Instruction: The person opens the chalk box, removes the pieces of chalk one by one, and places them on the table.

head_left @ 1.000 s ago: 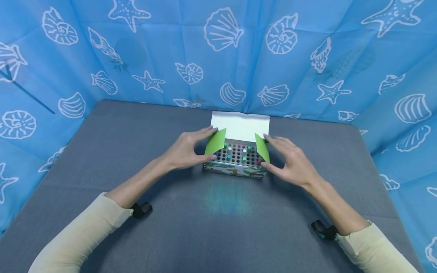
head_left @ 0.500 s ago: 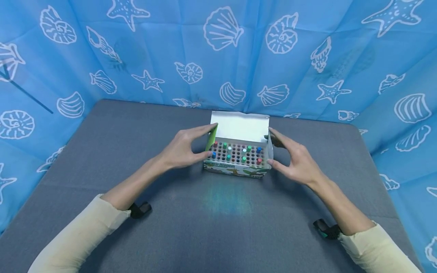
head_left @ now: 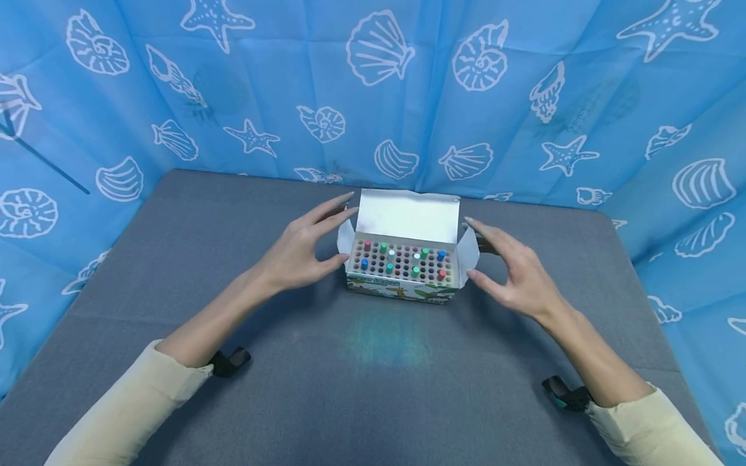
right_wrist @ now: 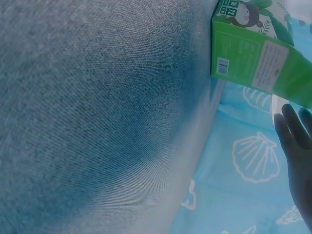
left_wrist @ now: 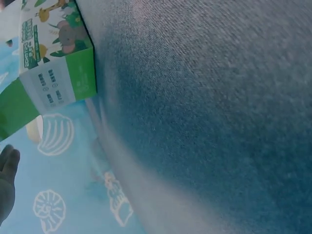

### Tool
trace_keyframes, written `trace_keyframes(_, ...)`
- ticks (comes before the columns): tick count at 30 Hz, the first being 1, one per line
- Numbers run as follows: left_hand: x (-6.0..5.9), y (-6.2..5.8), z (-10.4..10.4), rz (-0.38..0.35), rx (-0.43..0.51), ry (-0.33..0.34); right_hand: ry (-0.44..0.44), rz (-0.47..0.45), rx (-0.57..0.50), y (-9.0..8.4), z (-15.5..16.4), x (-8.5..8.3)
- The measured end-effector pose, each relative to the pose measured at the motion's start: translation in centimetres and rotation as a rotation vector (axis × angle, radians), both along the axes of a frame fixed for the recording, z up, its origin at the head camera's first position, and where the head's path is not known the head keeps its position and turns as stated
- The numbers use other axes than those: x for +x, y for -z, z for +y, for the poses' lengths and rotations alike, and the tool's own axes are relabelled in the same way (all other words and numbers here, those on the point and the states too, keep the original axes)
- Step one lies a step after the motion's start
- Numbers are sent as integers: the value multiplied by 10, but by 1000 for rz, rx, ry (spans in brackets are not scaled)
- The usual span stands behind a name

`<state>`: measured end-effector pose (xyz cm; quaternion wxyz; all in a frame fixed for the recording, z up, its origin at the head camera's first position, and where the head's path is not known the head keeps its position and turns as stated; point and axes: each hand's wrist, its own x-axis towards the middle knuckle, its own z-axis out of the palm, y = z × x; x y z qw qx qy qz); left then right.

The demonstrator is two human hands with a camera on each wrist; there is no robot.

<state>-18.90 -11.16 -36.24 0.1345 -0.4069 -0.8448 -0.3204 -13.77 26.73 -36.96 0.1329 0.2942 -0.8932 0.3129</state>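
A small green and white cardboard box (head_left: 402, 285) stands open in the middle of the grey table (head_left: 373, 362). Its white lid (head_left: 408, 217) stands up at the back and both side flaps are folded outward. Inside is a dark holed rack with several coloured caps (head_left: 402, 259). My left hand (head_left: 303, 249) hovers just left of the box with fingers straight, thumb near the left flap. My right hand (head_left: 513, 272) hovers just right of it, fingers spread, holding nothing. The left wrist view shows the box's green end (left_wrist: 58, 73); the right wrist view shows its other end (right_wrist: 253, 53).
A blue cloth with white shells and starfish (head_left: 373, 90) closes in the table at the back and both sides. Dark straps sit at both wrists (head_left: 227, 362).
The green side flaps, which leaned in over the rack, have swung outward and now lie open. Both hands have drawn a little away from the box.
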Motion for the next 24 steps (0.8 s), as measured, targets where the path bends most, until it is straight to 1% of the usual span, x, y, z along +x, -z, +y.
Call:
trace_keyframes(5, 0, -1, -6, 23, -35, -22, 35, 43, -17, -5, 4, 2)
trace_keyframes(8, 0, 0, -11, 46, -68, -51, 45, 89, -39, -8, 6, 4)
trace_keyframes(12, -1, 1, -17, 63, -95, -68, 46, 155, -44, -9, 10, 6)
trace_keyframes(15, 0, 2, -21, 69, -109, -75, 59, 191, -36, -7, 13, 8)
trace_keyframes(20, 1, 5, -27, 81, -132, -102, 71, 217, -5, -6, 17, 11)
trace_keyframes(24, 3, 8, -30, 61, -169, -123, 61, 251, 37, -6, 19, 13)
